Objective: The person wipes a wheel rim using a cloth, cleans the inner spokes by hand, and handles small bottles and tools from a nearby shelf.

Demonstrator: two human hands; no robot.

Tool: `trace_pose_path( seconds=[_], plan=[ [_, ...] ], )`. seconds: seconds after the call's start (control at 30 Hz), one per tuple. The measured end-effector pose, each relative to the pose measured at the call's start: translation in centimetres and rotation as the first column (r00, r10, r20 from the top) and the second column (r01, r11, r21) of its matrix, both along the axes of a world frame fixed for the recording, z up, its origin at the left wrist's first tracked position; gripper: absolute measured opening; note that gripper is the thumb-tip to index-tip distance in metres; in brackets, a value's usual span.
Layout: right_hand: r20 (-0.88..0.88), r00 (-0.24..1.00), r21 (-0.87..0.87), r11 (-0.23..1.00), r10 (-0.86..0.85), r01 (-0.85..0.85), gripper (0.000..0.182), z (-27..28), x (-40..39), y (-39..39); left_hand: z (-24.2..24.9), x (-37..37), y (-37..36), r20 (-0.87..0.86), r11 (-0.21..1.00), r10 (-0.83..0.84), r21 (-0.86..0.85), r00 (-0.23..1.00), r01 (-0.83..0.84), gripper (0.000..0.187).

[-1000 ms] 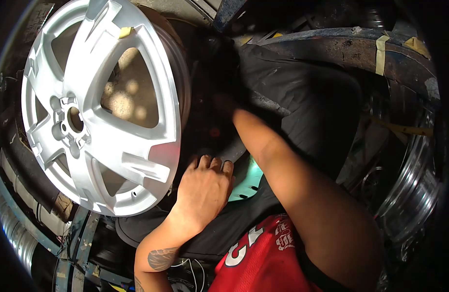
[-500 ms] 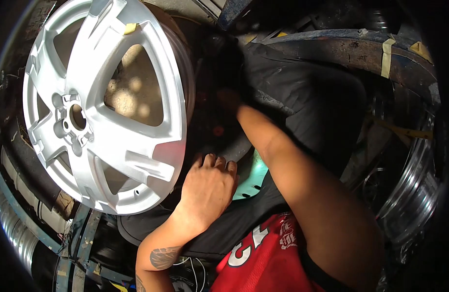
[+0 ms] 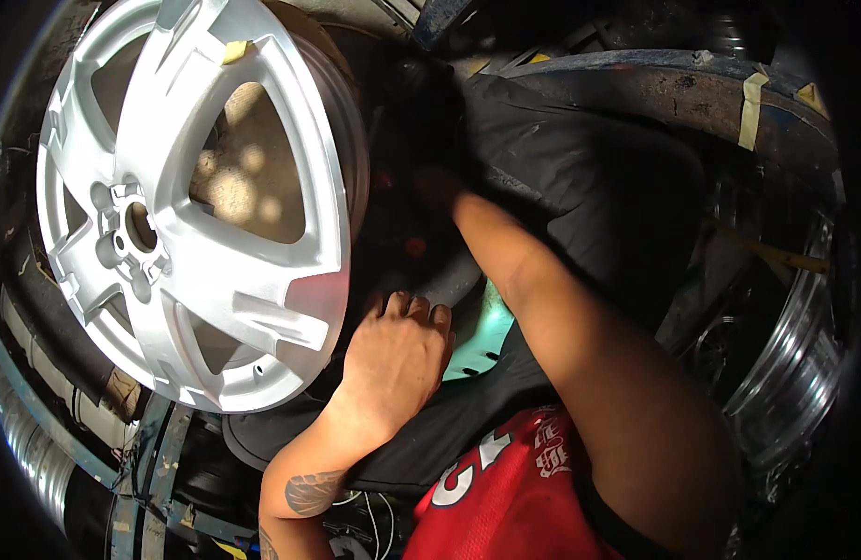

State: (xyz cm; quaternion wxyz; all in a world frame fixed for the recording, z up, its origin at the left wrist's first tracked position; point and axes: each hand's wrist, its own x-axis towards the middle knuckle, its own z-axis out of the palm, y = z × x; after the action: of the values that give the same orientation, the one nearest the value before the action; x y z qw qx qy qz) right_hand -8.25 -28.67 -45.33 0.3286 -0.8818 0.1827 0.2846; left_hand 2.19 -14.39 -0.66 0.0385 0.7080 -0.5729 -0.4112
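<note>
A silver alloy wheel (image 3: 202, 247) stands tilted at the left, with yellow tape (image 3: 234, 51) on one spoke. Right of its lower rim is my left hand (image 3: 398, 350), back up, its fingers curled down over something dark that I cannot make out. My right arm reaches up across the middle, and my right hand (image 3: 440, 189) is lost in deep shadow beside the wheel; its fingers and anything in them are hidden. A pale green surface (image 3: 482, 341) shows between the two arms.
Dark-trousered legs (image 3: 626, 205) lie around the work area. A curved rusty metal rim with tape (image 3: 673, 98) crosses the upper right. Another shiny wheel rim (image 3: 790, 345) is at the right edge. Blue-grey metal bars (image 3: 155, 467) stand at the lower left.
The silver wheel sits slightly further left in view. My left hand has shifted very slightly left, its fingers still curled. My right arm stays nearly in place.
</note>
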Motion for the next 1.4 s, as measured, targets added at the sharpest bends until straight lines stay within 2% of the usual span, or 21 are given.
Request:
trace_pose_path(
  seconds=[0.03, 0.13, 0.17, 0.2, 0.3, 0.37, 0.47, 0.57, 0.6, 0.7, 0.83, 0.9, 1.0, 1.1, 1.13, 1.23, 1.27, 1.37, 1.4],
  plan=[
    [-0.093, 0.996, 0.035, 0.999, -0.014, 0.017, 0.032, 2.5, 0.9, -0.2, 0.0, 0.0, 0.0, -0.004, 1.000, 0.006, -0.023, 1.000, -0.006, 0.021],
    [-0.125, 0.992, 0.135, 0.991, 0.019, -0.002, 0.030, -3.0, -0.8, -0.2, -0.1, 0.2, 0.1, -0.001, 0.999, 0.011, -0.032, 1.000, -0.011, 0.021],
    [-0.144, 0.989, 0.185, 0.983, 0.033, -0.006, 0.029, -2.5, -0.7, -0.2, -0.2, 0.2, 0.2, -0.002, 1.000, 0.004, -0.020, 1.000, -0.004, 0.021],
    [-0.144, 0.989, 0.185, 0.983, 0.033, -0.006, 0.029, -2.0, -0.6, -0.2, -0.2, 0.2, 0.2, -0.002, 1.000, -0.003, -0.009, 1.000, 0.003, 0.022],
    [-0.094, 0.996, 0.026, 1.000, -0.005, 0.007, 0.033, 0.1, 0.5, 0.0, -0.3, 0.2, 0.5, -0.010, 1.000, 0.000, -0.005, 1.000, 0.000, 0.023],
    [-0.077, 0.997, 0.022, 1.000, -0.011, 0.012, 0.032, -0.9, 0.1, 0.1, -0.3, 0.1, 0.5, -0.017, 1.000, -0.001, -0.003, 1.000, 0.001, 0.023],
    [-0.040, 0.999, 0.013, 1.000, -0.022, 0.023, 0.032, -0.7, 0.0, 0.0, -0.1, 0.1, 0.4, -0.064, 0.995, 0.000, 0.099, 0.998, 0.007, 0.029],
    [-0.037, 0.984, 0.045, 0.984, 0.175, -0.174, 0.032, -0.6, -0.4, -0.2, -0.1, 0.1, 0.3, -0.051, 0.995, -0.013, 0.097, 0.999, 0.018, 0.029],
    [-0.040, 0.984, 0.045, 0.984, 0.173, -0.171, 0.032, -0.3, -0.4, -0.2, -0.1, 0.1, 0.3, -0.048, 0.995, -0.022, 0.094, 0.999, 0.027, 0.029],
    [-0.039, 0.999, -0.019, 0.999, -0.035, 0.034, 0.032, 0.4, 0.5, 0.1, -0.2, 0.0, 0.3, -0.049, 0.995, -0.019, 0.100, 0.999, 0.024, 0.030],
    [-0.092, 0.993, 0.005, 0.997, -0.076, 0.076, 0.033, 2.4, 0.9, -0.4, -0.1, 0.0, 0.3, -0.061, 0.994, -0.013, 0.103, 0.998, 0.019, 0.030],
    [-0.077, 0.995, 0.034, 0.998, -0.055, 0.058, 0.032, 1.1, 0.9, -0.6, -0.1, 0.1, 0.3, -0.061, 0.994, -0.005, 0.104, 0.998, 0.011, 0.030],
    [-0.052, 0.998, 0.086, 0.996, -0.024, 0.028, 0.031, -5.3, -1.3, -0.9, 0.0, 0.1, 0.1, -0.058, 0.993, -0.015, 0.120, 0.998, 0.022, 0.031],
    [0.261, 0.965, -0.027, 1.000, 0.007, 0.000, 0.031, -11.5, -3.5, -0.5, 0.1, 0.2, 0.3, -0.058, 0.993, -0.029, 0.115, 0.998, 0.036, 0.030],
    [0.260, 0.966, -0.027, 1.000, 0.007, 0.000, 0.031, -8.2, -2.4, -0.7, 0.1, 0.1, 0.3, -0.060, 0.993, -0.036, 0.112, 0.998, 0.043, 0.030],
    [-0.078, 0.981, 0.059, 0.982, -0.176, 0.181, 0.032, 3.3, 2.1, -0.5, -0.1, -0.1, 0.4, -0.093, 0.991, -0.060, 0.113, 0.994, 0.070, 0.029],
    [-0.076, 0.982, 0.059, 0.982, -0.175, 0.179, 0.032, 2.3, 1.9, -0.4, -0.2, -0.1, 0.4, -0.106, 0.990, -0.069, 0.115, 0.992, 0.081, 0.029],
    [-0.022, 1.000, -0.004, 1.000, 0.018, -0.018, 0.032, -0.4, 0.8, 0.0, -0.2, -0.6, 0.5, -0.095, 0.991, -0.078, 0.101, 0.992, 0.088, 0.024],
    [-0.024, 1.000, -0.005, 1.000, 0.017, -0.017, 0.032, -0.7, 0.4, -0.1, -0.2, -0.8, 0.6, -0.090, 0.991, -0.085, 0.094, 0.992, 0.093, 0.022]
  ],
)
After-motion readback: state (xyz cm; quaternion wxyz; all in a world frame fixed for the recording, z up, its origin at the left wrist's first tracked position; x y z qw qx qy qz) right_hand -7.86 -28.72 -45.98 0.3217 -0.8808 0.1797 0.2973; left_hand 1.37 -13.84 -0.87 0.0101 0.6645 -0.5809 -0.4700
